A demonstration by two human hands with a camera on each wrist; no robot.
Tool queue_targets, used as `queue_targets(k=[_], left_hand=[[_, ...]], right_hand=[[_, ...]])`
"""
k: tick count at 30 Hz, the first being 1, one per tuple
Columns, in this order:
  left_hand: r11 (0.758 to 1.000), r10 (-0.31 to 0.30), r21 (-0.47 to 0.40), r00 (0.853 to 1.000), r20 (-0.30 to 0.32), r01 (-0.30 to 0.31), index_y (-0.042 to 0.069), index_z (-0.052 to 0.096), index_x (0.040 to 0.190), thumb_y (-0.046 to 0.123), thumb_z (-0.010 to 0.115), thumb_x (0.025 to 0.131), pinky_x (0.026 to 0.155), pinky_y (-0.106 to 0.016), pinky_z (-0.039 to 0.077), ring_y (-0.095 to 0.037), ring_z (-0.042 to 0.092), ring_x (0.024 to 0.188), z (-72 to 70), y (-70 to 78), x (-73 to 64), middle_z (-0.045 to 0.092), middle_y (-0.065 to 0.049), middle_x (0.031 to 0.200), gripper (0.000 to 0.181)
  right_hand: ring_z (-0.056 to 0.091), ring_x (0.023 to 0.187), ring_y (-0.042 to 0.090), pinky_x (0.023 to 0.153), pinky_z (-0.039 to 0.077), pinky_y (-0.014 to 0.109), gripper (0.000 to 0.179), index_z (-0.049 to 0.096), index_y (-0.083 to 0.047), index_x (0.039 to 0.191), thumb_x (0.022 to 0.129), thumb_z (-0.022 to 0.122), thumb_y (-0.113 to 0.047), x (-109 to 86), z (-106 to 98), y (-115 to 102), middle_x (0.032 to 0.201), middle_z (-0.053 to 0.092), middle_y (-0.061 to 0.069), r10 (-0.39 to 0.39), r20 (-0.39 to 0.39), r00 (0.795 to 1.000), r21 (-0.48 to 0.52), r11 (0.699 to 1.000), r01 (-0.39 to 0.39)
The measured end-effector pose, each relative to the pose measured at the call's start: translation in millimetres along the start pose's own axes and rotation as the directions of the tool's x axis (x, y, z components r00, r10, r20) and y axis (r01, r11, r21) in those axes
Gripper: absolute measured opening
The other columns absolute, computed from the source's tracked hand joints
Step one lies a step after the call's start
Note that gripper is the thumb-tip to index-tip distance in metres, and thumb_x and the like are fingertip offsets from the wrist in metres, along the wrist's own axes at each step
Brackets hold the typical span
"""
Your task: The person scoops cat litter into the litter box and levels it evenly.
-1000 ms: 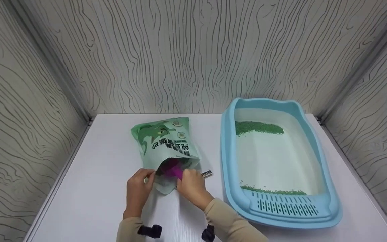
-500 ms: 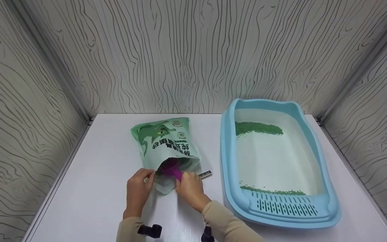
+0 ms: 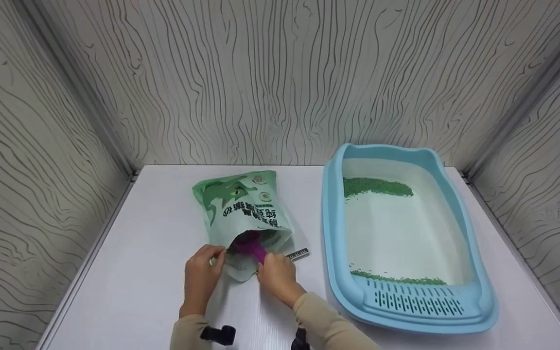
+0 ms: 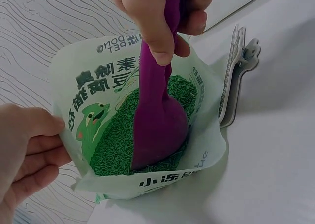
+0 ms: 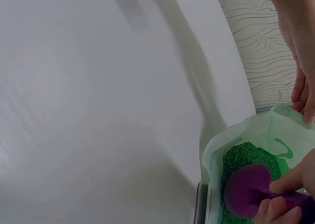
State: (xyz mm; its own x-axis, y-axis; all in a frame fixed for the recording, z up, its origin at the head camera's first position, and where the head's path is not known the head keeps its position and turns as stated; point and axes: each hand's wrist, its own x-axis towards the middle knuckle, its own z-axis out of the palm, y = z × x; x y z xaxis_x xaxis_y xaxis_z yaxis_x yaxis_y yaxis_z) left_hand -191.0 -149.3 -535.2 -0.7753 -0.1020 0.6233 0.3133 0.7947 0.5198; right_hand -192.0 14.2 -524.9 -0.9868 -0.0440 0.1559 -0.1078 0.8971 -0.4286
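Observation:
A pale green cat litter bag (image 3: 248,209) lies on the table, its mouth facing me. Green litter pellets (image 4: 114,147) show inside it in the left wrist view. My left hand (image 3: 203,272) pinches the left edge of the bag's mouth between thumb and fingers. My right hand (image 3: 278,273) grips the handle of a purple scoop (image 4: 160,128), whose bowl is inside the bag, down among the pellets. In the right wrist view the scoop (image 5: 243,189) overlaps the pellets at the bag's opening.
A light blue litter box (image 3: 333,233) stands on the right, with a band of green pellets (image 3: 379,186) at its far end and a thin strip near its slotted front. A metal clip (image 4: 238,76) lies beside the bag's right side on the white table (image 3: 134,253).
The right hand and scoop have shifted slightly, and more of the purple handle shows at the bag's mouth. The left hand keeps its hold on the bag.

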Motion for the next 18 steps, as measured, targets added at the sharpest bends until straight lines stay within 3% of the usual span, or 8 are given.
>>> queue_targets(k=[5, 13, 18], left_hand=[[1.000, 0.009, -0.009, 1.000, -0.006, -0.009, 0.004, 0.072, 0.077, -0.005, 0.076, 0.073, 0.059, -0.027, 0.052, -0.012, 0.062, 0.064, 0.2, -0.6, -0.7, 0.068, -0.002, 0.070, 0.011], [0.999, 0.031, -0.020, 0.999, -0.025, -0.031, 0.003, 0.072, 0.077, -0.005, 0.076, 0.072, 0.059, -0.030, 0.052, -0.012, 0.062, 0.063, -0.5, -2.3, -0.4, 0.067, -0.002, 0.069, 0.011], [0.999, 0.029, -0.017, 0.999, -0.023, -0.029, 0.004, 0.071, 0.076, -0.005, 0.076, 0.072, 0.059, -0.029, 0.052, -0.012, 0.062, 0.063, -0.9, -2.1, -0.4, 0.067, -0.002, 0.069, 0.010]], right_hand=[[0.064, 0.059, 0.029, 0.050, 0.046, 0.041, 0.017, 0.063, -0.001, 0.070, 0.076, 0.071, -0.016, -6.1, 4, 0, 0.066, 0.066, 0.013, 0.015, 0.041, 0.999, -0.070, 0.997, -0.012], [0.064, 0.058, 0.032, 0.050, 0.046, 0.043, 0.021, 0.056, -0.003, 0.078, 0.079, 0.070, -0.019, -21.1, 26, 13, 0.064, 0.066, 0.018, 0.042, -0.060, 0.997, 0.003, 0.999, -0.042], [0.064, 0.056, 0.031, 0.049, 0.045, 0.042, 0.024, 0.054, -0.006, 0.079, 0.079, 0.071, -0.022, -25.6, 36, 21, 0.062, 0.065, 0.016, 0.031, -0.103, 0.994, -0.007, 0.999, -0.032]])
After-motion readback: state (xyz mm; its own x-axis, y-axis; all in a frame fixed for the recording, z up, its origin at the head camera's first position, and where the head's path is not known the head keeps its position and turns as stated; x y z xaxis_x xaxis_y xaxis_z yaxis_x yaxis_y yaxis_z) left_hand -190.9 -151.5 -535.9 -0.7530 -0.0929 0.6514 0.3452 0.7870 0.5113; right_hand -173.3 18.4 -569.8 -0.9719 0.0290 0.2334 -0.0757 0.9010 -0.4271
